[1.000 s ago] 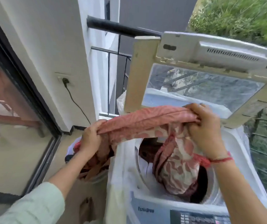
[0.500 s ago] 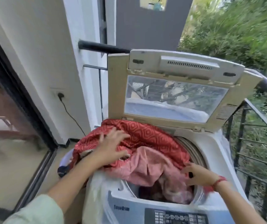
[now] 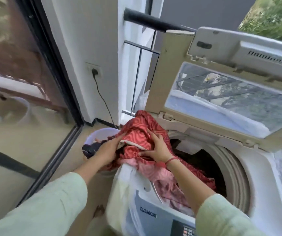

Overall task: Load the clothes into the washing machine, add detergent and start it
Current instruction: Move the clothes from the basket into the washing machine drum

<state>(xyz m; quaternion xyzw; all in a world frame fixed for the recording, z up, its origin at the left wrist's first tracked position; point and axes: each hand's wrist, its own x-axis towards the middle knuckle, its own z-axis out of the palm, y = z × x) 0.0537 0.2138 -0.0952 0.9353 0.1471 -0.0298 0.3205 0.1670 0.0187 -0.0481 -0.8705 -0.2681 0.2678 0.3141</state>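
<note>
A white top-loading washing machine [image 3: 264,171] stands at the right with its lid [image 3: 160,79] raised upright. A red patterned cloth [image 3: 136,133] lies bunched over the machine's left edge, between the drum and the bucket. My left hand [image 3: 108,150] grips its left side over the bucket. My right hand [image 3: 157,147], with a red thread on the wrist, presses on the cloth's middle with fingers spread. A pink patterned garment [image 3: 160,176] hangs over the drum's front rim. The drum [image 3: 210,164] is dark inside with clothes in it.
A pale lilac bucket [image 3: 101,132] with dark clothes stands on the floor left of the machine. A wall socket [image 3: 95,71] with a black cord is on the white wall. A glass sliding door is at the left, a dark railing [image 3: 150,19] behind the lid.
My right hand came out of the drum and moved left onto the red cloth. My left hand slid down to its left side. The view turned left and down.
</note>
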